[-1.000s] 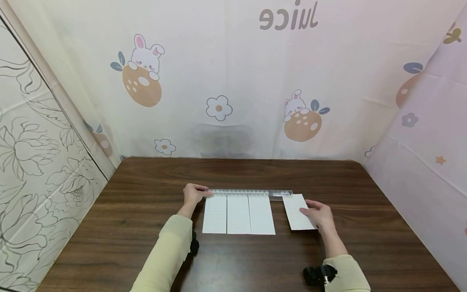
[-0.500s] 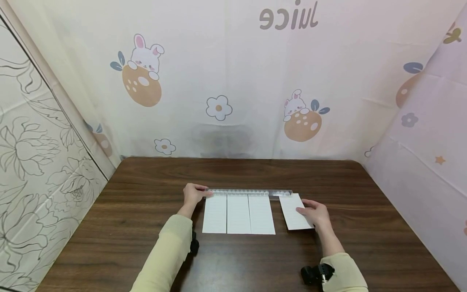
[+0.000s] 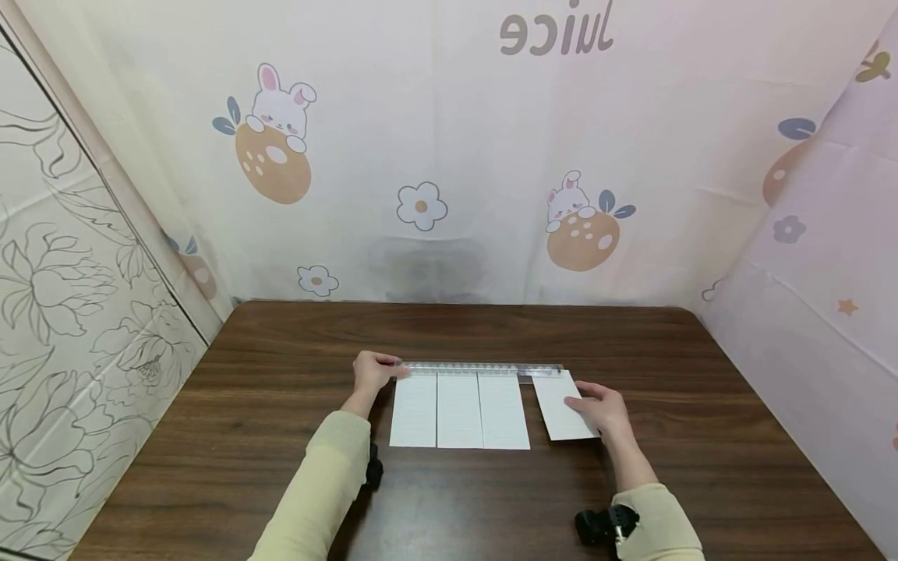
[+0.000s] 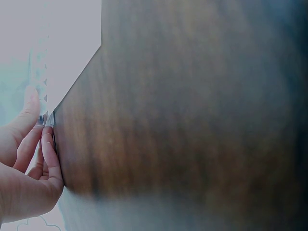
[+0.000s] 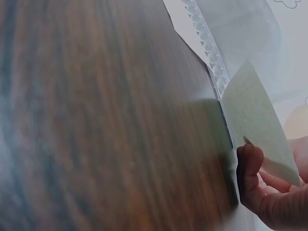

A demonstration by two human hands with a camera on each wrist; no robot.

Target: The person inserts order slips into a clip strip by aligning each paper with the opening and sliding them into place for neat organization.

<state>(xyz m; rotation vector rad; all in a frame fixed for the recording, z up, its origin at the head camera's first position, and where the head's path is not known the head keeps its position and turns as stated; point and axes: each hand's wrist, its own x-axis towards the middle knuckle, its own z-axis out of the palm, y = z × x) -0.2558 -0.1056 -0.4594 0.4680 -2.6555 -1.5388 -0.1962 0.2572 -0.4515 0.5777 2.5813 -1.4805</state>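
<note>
A long clear plastic strip (image 3: pixel 456 370) with a scalloped ridge lies across the table. Three white cards with faint lines, the middle one (image 3: pixel 459 411) among them, lie side by side with their top edges at the strip. My left hand (image 3: pixel 373 374) pinches the strip's left end, thumb on top. To the right, my right hand (image 3: pixel 605 411) holds a fourth white card (image 3: pixel 561 409) by its right edge, thumb above and fingers beneath. This card slants a little, its top edge close by the strip's right end. In the right wrist view, the held card (image 5: pixel 257 115) is tilted up off the table.
The dark wooden table (image 3: pixel 449 506) reaches back to a white curtain (image 3: pixel 449 140) printed with rabbits and flowers. Another patterned curtain (image 3: pixel 814 335) hangs at the right, and a flower-line panel (image 3: pixel 84 312) stands at the left.
My right hand has moved slightly left, bringing the held card closer to the row of cards. The left hand, the strip and the three cards stay in place.
</note>
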